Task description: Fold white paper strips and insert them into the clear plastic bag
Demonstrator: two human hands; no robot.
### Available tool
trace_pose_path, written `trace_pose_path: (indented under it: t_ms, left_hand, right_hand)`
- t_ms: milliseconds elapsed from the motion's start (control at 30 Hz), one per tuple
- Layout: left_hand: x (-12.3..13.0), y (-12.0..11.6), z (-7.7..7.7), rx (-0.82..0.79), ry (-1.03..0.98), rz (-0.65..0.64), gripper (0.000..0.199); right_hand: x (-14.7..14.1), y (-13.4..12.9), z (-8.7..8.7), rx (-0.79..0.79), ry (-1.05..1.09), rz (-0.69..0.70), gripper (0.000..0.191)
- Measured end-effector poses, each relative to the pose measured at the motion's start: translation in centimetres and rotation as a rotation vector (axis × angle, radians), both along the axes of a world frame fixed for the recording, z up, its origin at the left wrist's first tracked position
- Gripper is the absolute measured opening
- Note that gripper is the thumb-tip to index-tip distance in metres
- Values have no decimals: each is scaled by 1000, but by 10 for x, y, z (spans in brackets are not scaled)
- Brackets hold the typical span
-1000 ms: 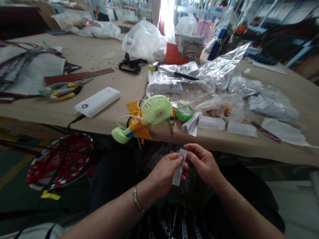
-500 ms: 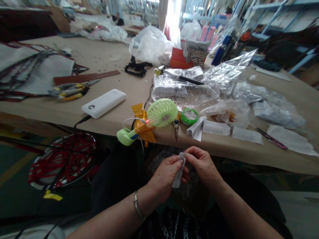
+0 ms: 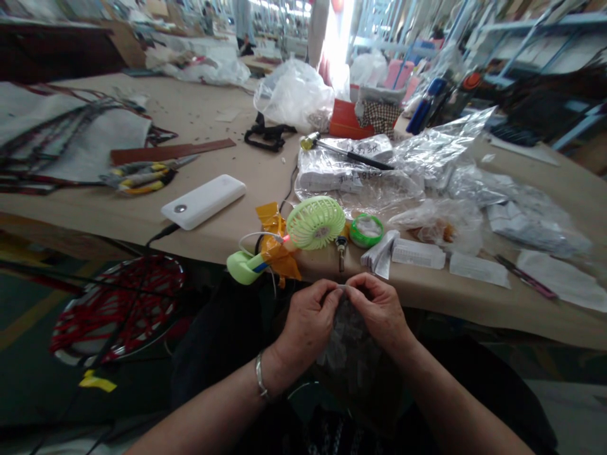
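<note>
My left hand [image 3: 310, 319] and my right hand [image 3: 379, 309] meet just below the table's front edge. Between their thumbs and fingertips they pinch a small white printed label [image 3: 342, 287]; only a thin strip of it shows, the rest is hidden by the fingers. Beneath the hands, in the lap, lie several loose pale slips [image 3: 348, 357], dim and hard to make out. On the table edge above are a fanned bunch of labels [image 3: 380, 254], a flat label stack [image 3: 418, 254] and another label stack [image 3: 478, 270].
A green fan [image 3: 317, 222] is taped at the edge, beside a screwdriver-like tool [image 3: 341, 249] and a green tub [image 3: 366, 230]. A white power bank [image 3: 205, 201] lies left. Behind are a hammer [image 3: 351, 155], plastic bags [image 3: 294, 95] and pliers [image 3: 147, 177]. Tweezers [image 3: 526, 278] lie right.
The label hung lengthwise from my fingers earlier; now both hands are at its top end and little of it shows. My fingertips have drawn together. The view has shifted slightly.
</note>
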State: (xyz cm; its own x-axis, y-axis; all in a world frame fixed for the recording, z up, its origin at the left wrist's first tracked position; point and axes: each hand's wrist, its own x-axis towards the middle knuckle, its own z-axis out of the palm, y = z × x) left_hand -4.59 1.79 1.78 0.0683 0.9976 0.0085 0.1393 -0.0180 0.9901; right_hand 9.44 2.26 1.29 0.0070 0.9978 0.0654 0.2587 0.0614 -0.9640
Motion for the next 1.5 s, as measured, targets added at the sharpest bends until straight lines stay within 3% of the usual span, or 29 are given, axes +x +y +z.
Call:
trace_pose_path:
  t_ms: [867, 1200, 1333, 1433, 1500]
  left_hand:
    - [0, 13, -6, 147, 231, -23, 19]
    - [2, 15, -4, 91, 166, -20, 20]
    - [-2, 6, -1, 23, 133, -83, 19]
    - [-7, -1, -8, -40, 143, -94, 22]
    - [-12, -4, -18, -69, 167, -92, 23]
  right_hand:
    - [0, 8, -4, 120, -92, 8, 11]
    - [0, 8, -2, 125, -79, -22, 12]
    - [6, -7, -3, 76, -79, 55, 12]
    - [15, -17, 6, 93, -133, 115, 13]
    - [24, -18, 18, 187, -220, 127, 10]
